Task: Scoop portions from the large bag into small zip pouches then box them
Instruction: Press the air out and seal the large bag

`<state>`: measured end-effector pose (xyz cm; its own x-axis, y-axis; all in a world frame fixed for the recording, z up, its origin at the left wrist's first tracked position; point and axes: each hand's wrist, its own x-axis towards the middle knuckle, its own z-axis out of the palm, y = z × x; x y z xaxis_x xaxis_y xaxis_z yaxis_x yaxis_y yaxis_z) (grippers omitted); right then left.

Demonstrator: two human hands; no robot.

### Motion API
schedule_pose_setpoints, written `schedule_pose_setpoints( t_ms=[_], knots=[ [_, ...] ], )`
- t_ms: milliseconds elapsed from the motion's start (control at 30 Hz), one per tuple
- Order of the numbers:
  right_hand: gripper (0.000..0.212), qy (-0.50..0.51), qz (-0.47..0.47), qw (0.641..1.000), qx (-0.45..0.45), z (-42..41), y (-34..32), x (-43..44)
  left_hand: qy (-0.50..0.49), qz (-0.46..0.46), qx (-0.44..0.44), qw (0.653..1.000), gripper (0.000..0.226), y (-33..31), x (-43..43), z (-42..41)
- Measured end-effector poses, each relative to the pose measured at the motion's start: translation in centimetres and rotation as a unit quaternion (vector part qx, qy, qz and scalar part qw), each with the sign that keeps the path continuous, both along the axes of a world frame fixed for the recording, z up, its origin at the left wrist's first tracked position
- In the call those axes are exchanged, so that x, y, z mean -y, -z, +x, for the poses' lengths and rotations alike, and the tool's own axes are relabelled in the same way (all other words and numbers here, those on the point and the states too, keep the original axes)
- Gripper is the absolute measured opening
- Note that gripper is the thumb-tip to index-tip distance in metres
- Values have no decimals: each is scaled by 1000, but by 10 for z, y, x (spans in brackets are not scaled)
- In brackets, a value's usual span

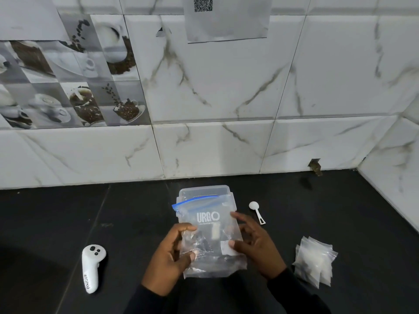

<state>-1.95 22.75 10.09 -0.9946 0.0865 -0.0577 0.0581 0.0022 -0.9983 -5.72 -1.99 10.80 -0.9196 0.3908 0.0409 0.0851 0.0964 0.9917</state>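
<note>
A large clear zip bag (209, 225) with a blue seal strip and white "URGO" lettering is held over the black counter. My left hand (172, 257) pinches its lower left side. My right hand (254, 241) grips its right edge with thumb and fingers. Behind the bag stands a clear plastic box (205, 191), partly hidden by it. A small white scoop (257, 211) lies to the right of the box. A pile of small clear zip pouches (315, 261) holding white powder lies at the right.
A white hand controller (91, 267) lies on the black counter (68, 223) at the left. White marble wall tiles (215, 143) rise close behind the box, and a side wall closes in at the far right.
</note>
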Motion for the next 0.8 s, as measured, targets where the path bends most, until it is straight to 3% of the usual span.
schedule_pose_setpoints(
  t_ms=[167,333,467,533,600,700,800],
  knots=[
    [61,-29,8,1000,-3,-6,-5,-1,-16,-15,13,1000,61,-5,-4,-1],
    [49,34,148,988,-1,-3,-5,7,-130,-105,-49,985,60,9,-10,2],
    [26,74,227,971,-9,2,7,12,-133,-172,-131,967,33,18,-12,4],
    [17,64,216,974,-8,2,12,5,-139,-164,-121,969,18,21,-10,2],
    [12,40,131,991,3,2,15,0,-124,-126,-78,981,4,19,-9,2],
    [20,36,44,998,24,1,20,2,-98,-88,-12,991,18,17,-16,5],
    [14,89,100,989,55,0,48,14,-154,-118,3,981,10,38,-26,8]
  ],
)
